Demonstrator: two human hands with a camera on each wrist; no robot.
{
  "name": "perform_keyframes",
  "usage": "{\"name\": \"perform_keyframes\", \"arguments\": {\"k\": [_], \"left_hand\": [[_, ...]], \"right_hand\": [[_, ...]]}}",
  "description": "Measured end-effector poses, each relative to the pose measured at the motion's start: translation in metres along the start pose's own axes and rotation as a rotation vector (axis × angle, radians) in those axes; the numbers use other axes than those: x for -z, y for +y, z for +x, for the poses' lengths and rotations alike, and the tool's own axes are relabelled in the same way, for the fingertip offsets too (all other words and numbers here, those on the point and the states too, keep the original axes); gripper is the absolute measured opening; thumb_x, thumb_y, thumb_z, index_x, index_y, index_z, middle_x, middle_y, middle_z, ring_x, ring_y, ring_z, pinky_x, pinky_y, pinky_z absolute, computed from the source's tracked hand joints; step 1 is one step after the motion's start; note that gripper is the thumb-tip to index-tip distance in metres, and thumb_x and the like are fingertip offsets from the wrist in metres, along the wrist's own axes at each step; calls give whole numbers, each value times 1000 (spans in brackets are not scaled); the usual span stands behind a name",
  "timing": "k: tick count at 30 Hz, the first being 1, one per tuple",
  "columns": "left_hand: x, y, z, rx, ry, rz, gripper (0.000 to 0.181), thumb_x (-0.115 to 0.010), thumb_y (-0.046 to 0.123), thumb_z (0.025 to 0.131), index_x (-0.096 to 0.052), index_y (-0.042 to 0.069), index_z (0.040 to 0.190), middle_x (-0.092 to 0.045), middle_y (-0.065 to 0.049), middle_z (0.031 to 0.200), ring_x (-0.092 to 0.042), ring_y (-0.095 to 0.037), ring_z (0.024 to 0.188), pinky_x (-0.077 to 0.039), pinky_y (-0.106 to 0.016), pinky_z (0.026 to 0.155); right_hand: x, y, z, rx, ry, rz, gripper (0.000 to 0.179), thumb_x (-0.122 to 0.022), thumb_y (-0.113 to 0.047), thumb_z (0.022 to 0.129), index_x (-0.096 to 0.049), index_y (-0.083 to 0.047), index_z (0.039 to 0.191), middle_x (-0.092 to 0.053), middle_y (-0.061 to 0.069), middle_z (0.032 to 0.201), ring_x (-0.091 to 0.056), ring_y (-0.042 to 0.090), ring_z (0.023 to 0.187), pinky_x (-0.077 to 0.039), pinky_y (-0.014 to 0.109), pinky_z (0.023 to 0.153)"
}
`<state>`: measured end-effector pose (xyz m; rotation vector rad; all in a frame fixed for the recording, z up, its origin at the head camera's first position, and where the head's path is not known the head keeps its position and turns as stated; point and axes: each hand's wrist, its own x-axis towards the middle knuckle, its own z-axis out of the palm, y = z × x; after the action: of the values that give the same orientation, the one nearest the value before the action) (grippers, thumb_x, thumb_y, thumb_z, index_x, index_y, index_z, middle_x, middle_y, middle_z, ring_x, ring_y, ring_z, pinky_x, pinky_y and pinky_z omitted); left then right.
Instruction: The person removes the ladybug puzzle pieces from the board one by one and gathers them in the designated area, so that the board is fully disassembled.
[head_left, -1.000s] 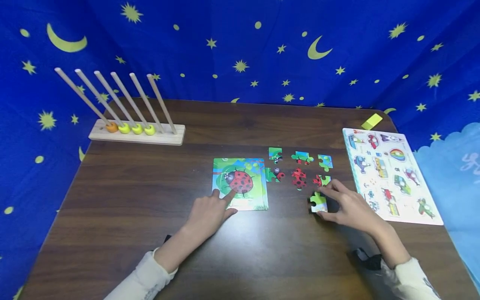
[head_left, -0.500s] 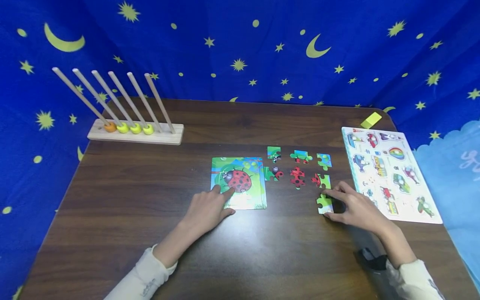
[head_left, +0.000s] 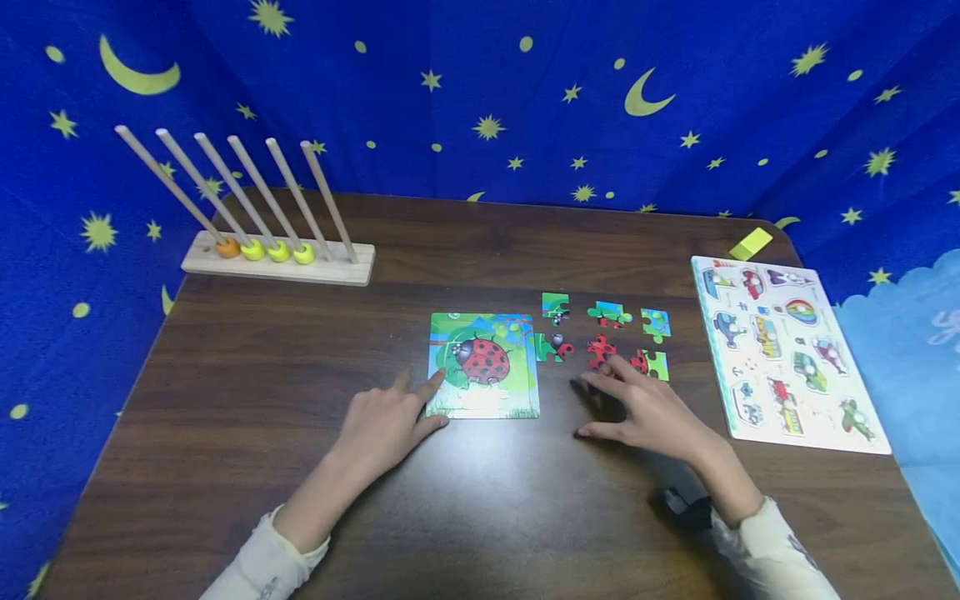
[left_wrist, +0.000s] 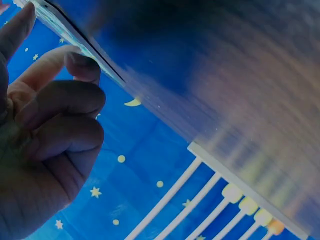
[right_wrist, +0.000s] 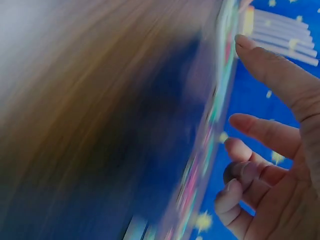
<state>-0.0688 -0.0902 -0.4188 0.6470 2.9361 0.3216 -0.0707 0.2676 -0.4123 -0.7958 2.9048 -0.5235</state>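
My left hand (head_left: pixel 378 429) lies at the left edge of the ladybug puzzle tray (head_left: pixel 450 400), index finger reaching its edge and thumb near the lower corner; its other fingers (left_wrist: pixel 70 100) look curled in the left wrist view. My right hand (head_left: pixel 648 412) hovers over the table below the loose pieces, thumb and index finger apart with nothing seen between them. The red spotted centre piece (head_left: pixel 600 350) lies just beyond its fingertips, and a red-and-green piece (head_left: pixel 657 365) sits beside its knuckles. The green corner piece is not visible, perhaps behind the hand.
More ladybug pieces lie in rows, including a top-left corner piece (head_left: pixel 555 305), a top-edge piece (head_left: pixel 606 312) and a blue-green corner (head_left: pixel 656 323). A vehicle puzzle board (head_left: pixel 817 400) and yellow block (head_left: pixel 751 244) are at the right; a peg stand (head_left: pixel 348 271) is at back left.
My right hand has let go of the green corner piece after setting it under the red-and-green one, and moved left. My left hand has drawn back leftward from the tray's picture to its edge.
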Motion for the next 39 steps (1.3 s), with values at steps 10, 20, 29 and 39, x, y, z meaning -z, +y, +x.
{"name": "perform_keyframes", "arguments": {"k": [10,20,29,39], "left_hand": [[-7,5,-1,5,23,48,58,-65,51,91,-58,21,141,-66,-29,119,-51,-23,47,-39,-33,42],[-7,7,-1,11,-13,44,58,-63,49,94,-56,19,142,-65,-31,121,-56,-24,50,-38,-30,42],[-10,12,-2,7,0,152,58,-59,51,96,-55,19,144,-71,-25,109,-49,-16,47,-31,-25,39],[-10,15,-2,2,40,215,61,-60,56,93,-58,19,141,-67,-13,75,-38,-11,45,-31,-25,40]], "right_hand": [[-29,-52,58,140,-31,31,66,-81,-47,80,-66,-8,130,-54,4,103,-39,4,59,-29,17,47],[-42,-69,72,159,-23,-44,58,-76,-43,85,-68,-4,127,-57,4,104,-40,5,58,-28,16,46],[-41,-72,75,194,27,-40,50,-82,-40,81,-72,-4,113,-57,5,106,-42,6,57,-31,17,46],[-45,-79,68,172,123,-93,53,-85,-42,76,-71,-3,110,-56,5,104,-47,9,62,-34,18,48]]}}
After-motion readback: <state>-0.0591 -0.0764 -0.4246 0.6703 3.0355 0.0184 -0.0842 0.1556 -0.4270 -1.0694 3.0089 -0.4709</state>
